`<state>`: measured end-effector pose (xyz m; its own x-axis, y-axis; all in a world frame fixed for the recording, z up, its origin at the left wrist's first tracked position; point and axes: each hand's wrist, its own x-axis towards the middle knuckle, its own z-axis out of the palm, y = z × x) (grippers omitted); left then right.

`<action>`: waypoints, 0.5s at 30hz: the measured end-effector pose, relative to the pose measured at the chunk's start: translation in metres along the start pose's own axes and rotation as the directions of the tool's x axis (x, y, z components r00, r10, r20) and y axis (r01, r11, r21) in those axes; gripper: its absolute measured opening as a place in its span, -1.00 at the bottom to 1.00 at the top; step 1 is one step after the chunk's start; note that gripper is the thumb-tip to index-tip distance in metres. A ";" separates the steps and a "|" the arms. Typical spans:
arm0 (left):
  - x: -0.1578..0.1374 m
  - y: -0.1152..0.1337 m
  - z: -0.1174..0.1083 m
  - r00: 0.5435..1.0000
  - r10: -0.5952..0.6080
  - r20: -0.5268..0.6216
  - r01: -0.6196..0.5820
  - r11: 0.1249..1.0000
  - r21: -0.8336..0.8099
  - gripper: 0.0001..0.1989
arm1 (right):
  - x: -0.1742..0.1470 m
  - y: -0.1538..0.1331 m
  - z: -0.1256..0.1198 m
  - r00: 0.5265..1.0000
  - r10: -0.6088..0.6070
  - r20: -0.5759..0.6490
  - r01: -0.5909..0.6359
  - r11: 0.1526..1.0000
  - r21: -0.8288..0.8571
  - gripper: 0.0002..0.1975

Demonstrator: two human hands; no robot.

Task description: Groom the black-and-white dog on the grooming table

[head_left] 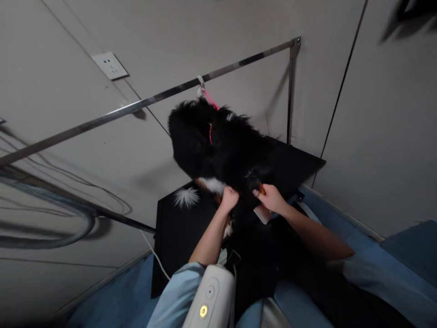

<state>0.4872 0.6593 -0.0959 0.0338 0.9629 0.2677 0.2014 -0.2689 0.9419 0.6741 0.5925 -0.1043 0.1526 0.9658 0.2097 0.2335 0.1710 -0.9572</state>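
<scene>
One dog (205, 141), two hands (231, 198) (272, 199), one black table (180, 232)

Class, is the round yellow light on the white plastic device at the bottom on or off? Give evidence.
On: the round yellow light glows brightly on the white plastic device. Whether it is running cannot be told.

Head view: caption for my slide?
Dog on a black table, pink cord running up toward a metal bar, a person's left hand and right hand at its near side.
</scene>
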 end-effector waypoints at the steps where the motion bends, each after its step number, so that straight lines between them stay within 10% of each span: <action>1: 0.000 0.003 -0.006 0.996 0.085 -0.021 -0.081 0.984 0.158 -0.80 | 0.002 -0.004 -0.013 0.999 0.017 0.029 -0.018 1.000 0.024 -0.59; 5: 0.004 0.025 -0.010 0.854 0.495 0.163 -0.490 0.656 0.575 -0.37 | 0.003 -0.026 -0.057 0.990 0.126 0.064 -0.138 0.965 0.222 -0.60; 8: 0.026 0.047 0.013 0.650 0.516 0.558 -0.760 0.466 0.453 -0.34 | -0.001 -0.040 -0.063 0.978 0.134 0.161 -0.186 0.909 0.373 -0.65; 11: 0.060 0.058 0.043 0.472 0.511 0.718 -0.846 0.492 0.207 -0.34 | -0.001 -0.039 -0.062 0.968 0.159 0.193 -0.232 0.859 0.457 -0.66; 15: 0.083 0.047 0.068 0.429 0.624 0.653 -0.825 0.565 0.002 -0.83 | 0.000 -0.024 -0.083 0.926 0.290 -0.240 -0.163 0.883 0.440 -0.67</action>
<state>0.5655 0.7283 -0.0433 0.7797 0.2600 0.5696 0.0882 -0.9462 0.3112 0.7479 0.5723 -0.0653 0.4392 0.8977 -0.0359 -0.2416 0.0795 -0.9671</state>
